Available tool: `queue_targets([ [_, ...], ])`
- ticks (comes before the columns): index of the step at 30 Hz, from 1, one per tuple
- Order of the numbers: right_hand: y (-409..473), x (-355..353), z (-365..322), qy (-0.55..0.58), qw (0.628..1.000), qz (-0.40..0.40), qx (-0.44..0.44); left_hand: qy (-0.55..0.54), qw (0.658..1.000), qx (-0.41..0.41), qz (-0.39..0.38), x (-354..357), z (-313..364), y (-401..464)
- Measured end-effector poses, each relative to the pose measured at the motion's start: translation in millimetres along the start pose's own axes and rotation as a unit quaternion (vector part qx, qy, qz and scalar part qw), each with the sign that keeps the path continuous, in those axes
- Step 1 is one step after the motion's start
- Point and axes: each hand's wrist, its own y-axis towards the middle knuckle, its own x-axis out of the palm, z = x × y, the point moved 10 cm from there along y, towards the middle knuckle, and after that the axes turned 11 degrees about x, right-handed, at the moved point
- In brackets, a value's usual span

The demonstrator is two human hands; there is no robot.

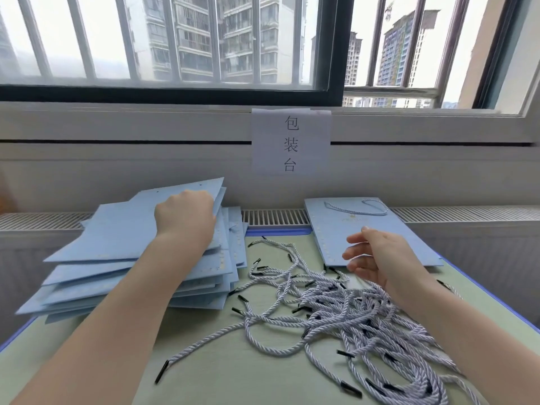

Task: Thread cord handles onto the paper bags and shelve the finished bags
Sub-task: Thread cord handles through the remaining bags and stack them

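Pinching the top flat paper bag (122, 232), left hand (184, 217); right hand (380, 258) relaxed, its grip apart, above twisted cords (336, 311).

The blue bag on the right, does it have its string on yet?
Yes. The bag lies flat, and a cord loops across its top edge.

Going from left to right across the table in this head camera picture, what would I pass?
Stack of flat blue paper bags, with the left hand gripping the top one → pile of loose cord handles → right hand → single blue bag with a cord handle already threaded.
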Motion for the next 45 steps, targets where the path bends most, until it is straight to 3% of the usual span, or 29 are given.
queue_targets([
  [6, -12.4, 28.6, -6.6, 0.029, 0.995, -0.093, -0.022, -0.035, 0.993, 0.063, 0.095, -56.6, 45.6, -14.4],
  [10, -17.8, 43.9, -1.1, 0.069, 0.986, -0.147, 0.022, -0.12, 0.976, 0.162, 0.078, -62.0, 102.4, -34.3],
  [13, -23.5, 50.5, 0.3, 0.105, 0.975, -0.187, 0.05, -0.125, 0.966, 0.215, 0.065, -51.3, 137.4, -47.6],
  [17, -26.4, 45.7, -2.1, 0.117, 0.975, -0.183, 0.04, -0.094, 0.954, 0.273, 0.078, -39.6, 168.4, -61.1],
  [21, -22.5, 36.9, -2.5, 0.092, 0.982, -0.165, 0.023, -0.137, 0.937, 0.301, 0.109, -44.1, 170.6, -63.7],
  [25, -11.0, 22.7, -1.4, 0.076, 0.989, -0.124, 0.024, -0.171, 0.949, 0.252, 0.081, -37.4, 138.8, -41.8],
  [30, -5.3, -2.8, -6.4, 0.068, 0.996, -0.053, 0.007, -0.283, 0.954, 0.095, 0.023, -8.8, 75.7, -10.1],
  [32, -6.4, -10.0, -8.7, 0.057, 0.998, -0.03, 0.0, -0.369, 0.929, 0.014, -0.004, 9.2, 48.6, 0.1],
  [35, -8.4, -3.7, -11.6, 0.015, 0.999, -0.04, -0.026, -0.533, 0.842, -0.08, -0.035, 37.8, 22.8, 3.9],
  [41, -9.4, 23.0, -9.9, -0.088, 0.988, -0.11, -0.054, -0.676, 0.725, -0.12, -0.041, 56.6, 11.1, 5.0],
  [43, -11.0, 19.0, -20.1, -0.241, 0.961, -0.067, -0.113, -0.68, 0.724, -0.117, -0.025, 53.3, 5.6, 7.0],
  [45, -9.7, 13.6, -25.8, -0.422, 0.89, -0.018, -0.17, -0.661, 0.741, -0.116, -0.01, 50.7, -1.3, 8.9],
])
